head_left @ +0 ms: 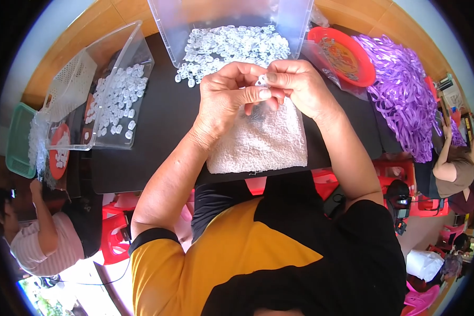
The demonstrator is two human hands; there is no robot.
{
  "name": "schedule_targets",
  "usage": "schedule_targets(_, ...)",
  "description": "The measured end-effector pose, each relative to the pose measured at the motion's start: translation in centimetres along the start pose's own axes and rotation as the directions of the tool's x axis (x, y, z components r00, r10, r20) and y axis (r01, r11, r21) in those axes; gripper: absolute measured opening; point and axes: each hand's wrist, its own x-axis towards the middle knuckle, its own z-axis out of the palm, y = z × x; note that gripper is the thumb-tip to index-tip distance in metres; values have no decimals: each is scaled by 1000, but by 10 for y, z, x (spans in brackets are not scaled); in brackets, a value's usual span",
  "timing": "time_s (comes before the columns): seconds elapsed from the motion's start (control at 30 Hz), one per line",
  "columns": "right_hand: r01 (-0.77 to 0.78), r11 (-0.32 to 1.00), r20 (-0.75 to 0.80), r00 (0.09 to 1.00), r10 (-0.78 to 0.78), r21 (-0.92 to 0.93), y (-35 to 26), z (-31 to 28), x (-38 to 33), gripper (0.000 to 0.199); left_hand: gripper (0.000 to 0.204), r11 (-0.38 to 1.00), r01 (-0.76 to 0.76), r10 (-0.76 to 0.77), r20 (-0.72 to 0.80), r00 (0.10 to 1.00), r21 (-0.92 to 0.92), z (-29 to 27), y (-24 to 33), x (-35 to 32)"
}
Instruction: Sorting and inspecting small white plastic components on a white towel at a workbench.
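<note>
My left hand (pixel 229 95) and my right hand (pixel 300 87) meet above a folded pale pink towel (pixel 258 145) on the table. Between their thumbs and fingertips they pinch a small whitish plastic piece (pixel 260 80), partly covered by the fingers. Just beyond my hands lies a heap of similar clear-white plastic pieces (pixel 237 45), spilling from a clear plastic bin (pixel 166 31) tipped on its side. Something small and greyish shows on the towel under my fingers, too unclear to name.
At left, a clear bin (pixel 137 42) holds more pieces, beside a white basket (pixel 71 87) and a green tray (pixel 18 142). At right are a red basin (pixel 361 52) with small metal bits and a purple ribbon pile (pixel 400 89). People work at left (pixel 50 237) and right (pixel 453 168).
</note>
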Motion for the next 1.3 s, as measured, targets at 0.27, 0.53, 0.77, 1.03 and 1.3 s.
schedule_targets(0.27,-62,992,18,998,60,112,0,9,-3,29,23,996,-71,73,-38,997,52,1,0,-6)
schedule_targets(0.53,-107,970,50,994,99,219,-2,13,-7,27,23,999,-54,53,-53,997,-7,4,-3,-10)
schedule_targets(0.77,-82,957,58,996,68,279,2,19,-6,29,21,994,-90,85,-96,992,-54,2,-6,-4)
schedule_targets(1.03,8,999,-140,990,-3,36,14,12,7,31,15,977,-187,205,-216,955,101,-1,2,-1)
schedule_targets(1.3,17,973,-340,936,-96,-228,20,-7,5,31,17,496,-198,773,-326,544,845,-50,146,-42)
